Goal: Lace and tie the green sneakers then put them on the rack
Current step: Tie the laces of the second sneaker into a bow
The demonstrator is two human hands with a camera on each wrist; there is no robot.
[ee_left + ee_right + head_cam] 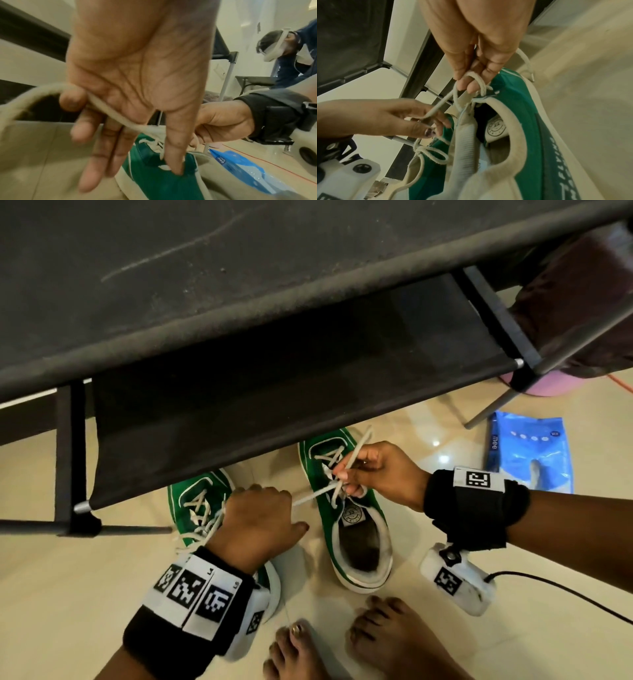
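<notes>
Two green canvas sneakers with white soles stand on the cream tiled floor (pixel 428 419), long axes running roughly from six o'clock at the heels to eleven o'clock at the toes, which tuck under the black fabric shoe rack (pixel 239 371). The left green sneaker (pixel 191 498) lies partly beneath the left hand (pixel 263 522), its white laces in a bow. That left hand pinches one end of the cream white lace (pixel 315 494), pulling toward nine o'clock, other fingers fairly straight. The right green sneaker (pixel 346 529) sits at about three o'clock of the left hand. The right hand (pixel 380 470), over its tongue, grips the other lace strands in curled fingers. One blue plastic pouch (pixel 529 450) lies at three o'clock.
</notes>
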